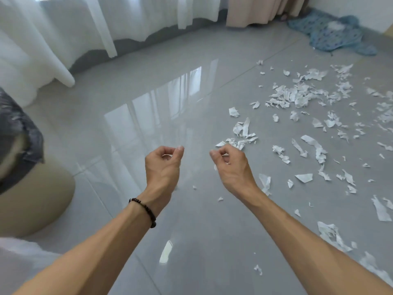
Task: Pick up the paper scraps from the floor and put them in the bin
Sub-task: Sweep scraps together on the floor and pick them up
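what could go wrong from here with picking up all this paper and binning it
1. The paper scraps are many, small and spread wide over the floor, so tiny bits like the one near the left hand may get missed.
2. The bin sits far left, away from the pile, so scraps might drop on the way.
3. The right hand seems to pinch only a small bit, so many trips.

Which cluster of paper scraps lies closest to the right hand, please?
The small heap just beyond the right hand, almost touching its fingertips in this view. The big pile lies much farther off, toward the blue cloth.
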`<move>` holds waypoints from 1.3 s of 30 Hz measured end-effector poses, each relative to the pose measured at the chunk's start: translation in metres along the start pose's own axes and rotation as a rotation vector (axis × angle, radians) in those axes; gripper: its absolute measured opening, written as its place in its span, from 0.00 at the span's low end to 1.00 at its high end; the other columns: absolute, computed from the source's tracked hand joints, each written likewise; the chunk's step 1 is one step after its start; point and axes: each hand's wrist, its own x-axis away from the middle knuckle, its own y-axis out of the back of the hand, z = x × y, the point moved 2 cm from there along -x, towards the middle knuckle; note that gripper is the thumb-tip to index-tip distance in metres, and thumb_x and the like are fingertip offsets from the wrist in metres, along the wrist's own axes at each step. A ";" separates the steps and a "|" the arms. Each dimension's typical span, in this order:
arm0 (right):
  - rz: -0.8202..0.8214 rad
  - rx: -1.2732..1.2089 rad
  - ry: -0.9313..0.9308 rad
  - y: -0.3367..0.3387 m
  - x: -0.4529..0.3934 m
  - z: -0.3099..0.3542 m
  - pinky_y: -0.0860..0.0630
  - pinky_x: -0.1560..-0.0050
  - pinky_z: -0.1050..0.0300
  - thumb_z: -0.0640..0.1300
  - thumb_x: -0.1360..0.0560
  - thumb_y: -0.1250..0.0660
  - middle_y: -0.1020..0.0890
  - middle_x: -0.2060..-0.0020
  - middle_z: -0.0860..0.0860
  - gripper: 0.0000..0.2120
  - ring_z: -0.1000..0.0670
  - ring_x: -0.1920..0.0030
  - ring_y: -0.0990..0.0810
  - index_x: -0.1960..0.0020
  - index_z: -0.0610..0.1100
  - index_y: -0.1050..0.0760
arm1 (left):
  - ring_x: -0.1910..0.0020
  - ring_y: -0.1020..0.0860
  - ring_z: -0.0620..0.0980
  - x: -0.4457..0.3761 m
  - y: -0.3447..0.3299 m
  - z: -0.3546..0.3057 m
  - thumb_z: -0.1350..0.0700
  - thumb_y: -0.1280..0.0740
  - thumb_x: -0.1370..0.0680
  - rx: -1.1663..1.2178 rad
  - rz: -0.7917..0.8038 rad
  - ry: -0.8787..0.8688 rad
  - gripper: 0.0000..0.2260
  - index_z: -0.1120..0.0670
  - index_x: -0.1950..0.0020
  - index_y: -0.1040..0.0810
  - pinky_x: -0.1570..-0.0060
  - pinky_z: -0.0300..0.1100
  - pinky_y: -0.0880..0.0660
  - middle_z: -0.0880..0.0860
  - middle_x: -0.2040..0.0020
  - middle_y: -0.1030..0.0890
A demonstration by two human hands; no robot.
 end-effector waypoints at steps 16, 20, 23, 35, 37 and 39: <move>0.330 -0.206 0.284 -0.199 0.012 0.332 0.29 0.64 0.52 0.50 0.22 0.37 0.25 0.68 0.50 0.14 0.50 0.67 0.27 0.63 0.45 0.27 | 0.73 0.27 0.46 -0.016 0.303 -0.169 0.52 0.31 0.24 0.199 -0.521 -0.247 0.09 0.55 0.61 0.22 0.75 0.34 0.28 0.50 0.69 0.23; 0.436 -0.025 0.311 -0.236 0.018 0.352 0.25 0.51 0.48 0.52 0.20 0.42 0.19 0.61 0.43 0.21 0.44 0.59 0.22 0.58 0.36 0.22 | 0.53 0.24 0.53 -0.044 0.344 -0.154 0.49 0.43 0.19 -0.116 -0.460 -0.083 0.14 0.54 0.58 0.25 0.51 0.43 0.29 0.52 0.56 0.22; 0.547 0.037 0.315 -0.243 0.025 0.350 0.27 0.45 0.49 0.54 0.19 0.47 0.17 0.51 0.43 0.25 0.46 0.52 0.21 0.49 0.34 0.22 | 0.54 0.25 0.55 -0.036 0.356 -0.139 0.52 0.47 0.19 -0.435 -0.346 -0.113 0.15 0.58 0.58 0.27 0.57 0.46 0.32 0.54 0.56 0.22; 0.389 0.383 0.425 -0.142 0.018 0.262 0.32 0.63 0.55 0.50 0.20 0.44 0.25 0.64 0.52 0.13 0.50 0.62 0.28 0.60 0.46 0.30 | 0.53 0.24 0.59 0.004 0.274 -0.114 0.55 0.36 0.26 -1.309 0.043 -0.391 0.07 0.55 0.57 0.34 0.60 0.46 0.33 0.57 0.52 0.22; 0.394 0.474 0.424 -0.128 0.018 0.247 0.30 0.56 0.55 0.51 0.20 0.44 0.21 0.55 0.49 0.13 0.48 0.54 0.24 0.50 0.44 0.25 | 0.54 0.24 0.60 0.008 0.266 -0.117 0.60 0.38 0.26 -1.327 0.014 -0.424 0.05 0.55 0.59 0.35 0.62 0.46 0.34 0.58 0.53 0.23; 0.388 0.568 0.447 -0.116 0.017 0.235 0.28 0.46 0.53 0.52 0.20 0.44 0.20 0.44 0.48 0.17 0.46 0.44 0.23 0.40 0.43 0.25 | 0.56 0.25 0.59 0.011 0.255 -0.121 0.60 0.39 0.27 -1.336 0.034 -0.477 0.06 0.55 0.60 0.35 0.63 0.46 0.35 0.57 0.55 0.23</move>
